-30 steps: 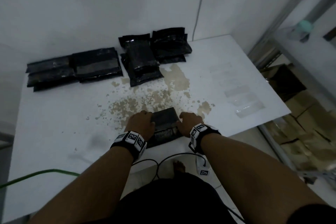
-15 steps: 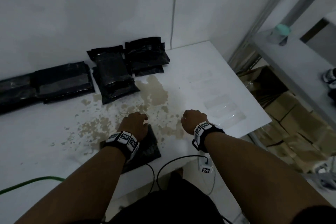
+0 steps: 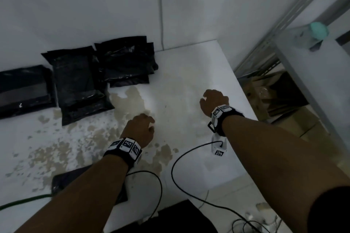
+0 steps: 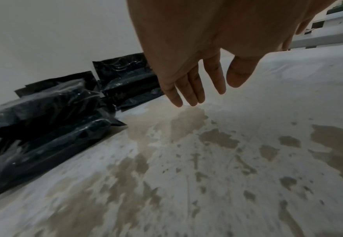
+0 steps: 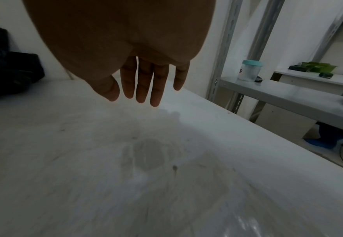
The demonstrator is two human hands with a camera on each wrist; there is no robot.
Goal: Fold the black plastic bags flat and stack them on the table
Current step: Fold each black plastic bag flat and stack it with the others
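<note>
A folded black bag (image 3: 64,179) lies flat near the table's front edge, mostly hidden under my left forearm. Stacks of folded black bags (image 3: 79,83) (image 4: 44,121) sit against the back wall, with another stack (image 3: 125,62) (image 4: 126,77) to their right and a third (image 3: 22,89) at the far left. My left hand (image 3: 141,126) (image 4: 197,89) hovers over the stained table (image 3: 180,81) with straight fingers and holds nothing. My right hand (image 3: 213,100) (image 5: 144,89) hangs above the table's right part, fingers straight, empty too.
Brown stains (image 4: 186,125) cover the table's middle. Black cables (image 3: 170,168) and a small white tagged block (image 3: 219,147) lie near the front edge. A metal shelf (image 5: 288,93) with a teal-lidded jar (image 5: 250,70) stands to the right, cardboard boxes (image 3: 280,108) below.
Both hands let go of the folded bag at the front edge and moved forward and right over the table. The head view swung right.
</note>
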